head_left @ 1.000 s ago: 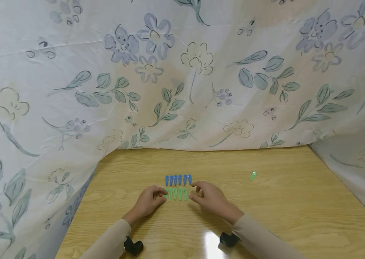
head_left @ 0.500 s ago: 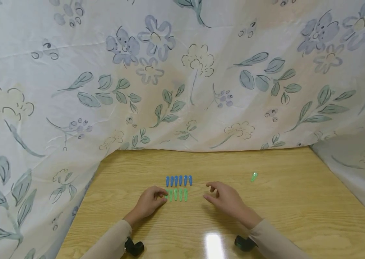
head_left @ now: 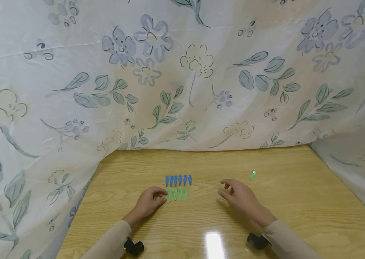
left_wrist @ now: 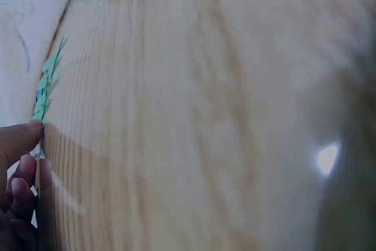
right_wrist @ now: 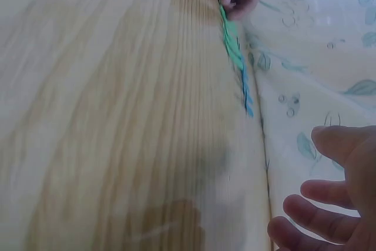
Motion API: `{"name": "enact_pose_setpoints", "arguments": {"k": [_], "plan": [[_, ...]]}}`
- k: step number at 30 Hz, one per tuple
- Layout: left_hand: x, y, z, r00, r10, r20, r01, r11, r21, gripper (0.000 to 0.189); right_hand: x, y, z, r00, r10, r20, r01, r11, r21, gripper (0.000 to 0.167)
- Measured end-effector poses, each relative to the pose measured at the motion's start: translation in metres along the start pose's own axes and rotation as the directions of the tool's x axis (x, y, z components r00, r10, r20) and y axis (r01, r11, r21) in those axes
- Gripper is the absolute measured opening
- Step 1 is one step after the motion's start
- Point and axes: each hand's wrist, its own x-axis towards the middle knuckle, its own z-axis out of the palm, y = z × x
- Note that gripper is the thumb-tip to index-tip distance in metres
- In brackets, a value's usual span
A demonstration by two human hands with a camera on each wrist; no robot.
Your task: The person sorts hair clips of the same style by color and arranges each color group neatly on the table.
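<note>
Several green hair clips (head_left: 180,194) lie side by side in a row on the wooden table. Just beyond them runs a row of blue hair clips (head_left: 180,180). My left hand (head_left: 150,200) is at the left end of the green row, its thumb and forefinger holding the end clip, which they partly cover. In the left wrist view the thumb (left_wrist: 20,140) meets the near end of the green row. My right hand (head_left: 241,197) hovers over the table right of the rows, its fingers loosely spread and holding nothing. Beyond it lies a single green hair clip (head_left: 253,176).
The wooden table (head_left: 299,201) reaches back to a hanging floral cloth (head_left: 202,108), which also flanks it on both sides. Dark wrist devices sit under both sleeves, the left one (head_left: 134,247) close to the tabletop. Light glares off the front of the table.
My right hand has left the right end of the two rows and moved right, nearer the lone green hair clip. My left hand stays put, and the rows look the same.
</note>
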Motion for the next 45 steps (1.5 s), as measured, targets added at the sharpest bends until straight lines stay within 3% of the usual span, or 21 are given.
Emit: {"name": "enact_pose_setpoints", "arguments": {"k": [18,36,45], "plan": [[-0.005,0.003,0.002,0.999,-0.036,0.014,0.037,0.999,-0.018,0.016,-0.003,0.037,-0.034,0.999,0.02,-0.047,-0.021,0.999,-0.028,0.043],[-0.006,0.002,-0.001,1.0,-0.009,0.017,0.009,1.0,0.004,0.015,0.001,0.072,-0.05,0.995,0.099,-0.033,-0.1,0.994,-0.043,0.05],[-0.005,0.001,0.0,1.0,-0.013,0.017,0.013,1.0,-0.004,0.016,0.009,0.089,-0.056,0.994,0.097,-0.047,-0.101,0.991,-0.085,0.056]]}}
